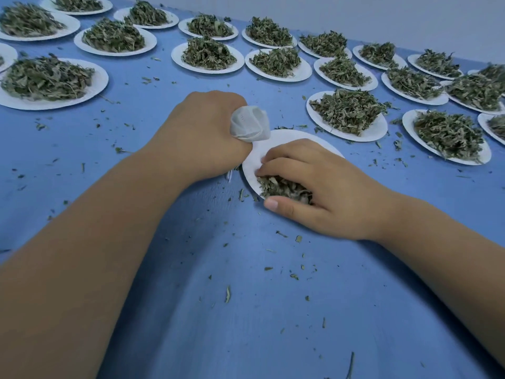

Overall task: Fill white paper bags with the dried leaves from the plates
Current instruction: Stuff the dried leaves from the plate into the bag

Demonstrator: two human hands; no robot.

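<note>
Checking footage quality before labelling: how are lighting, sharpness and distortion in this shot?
Head view: soft, even light, no glare, faint arm shadows on the table; wide-angle bending curves its far edge; left hand gripping the bag and right hand grasping leaves look sharp; edge plates softer.

surface: blue-covered table (246,310) | backdrop: plain pale wall (382,12) | light: even
</note>
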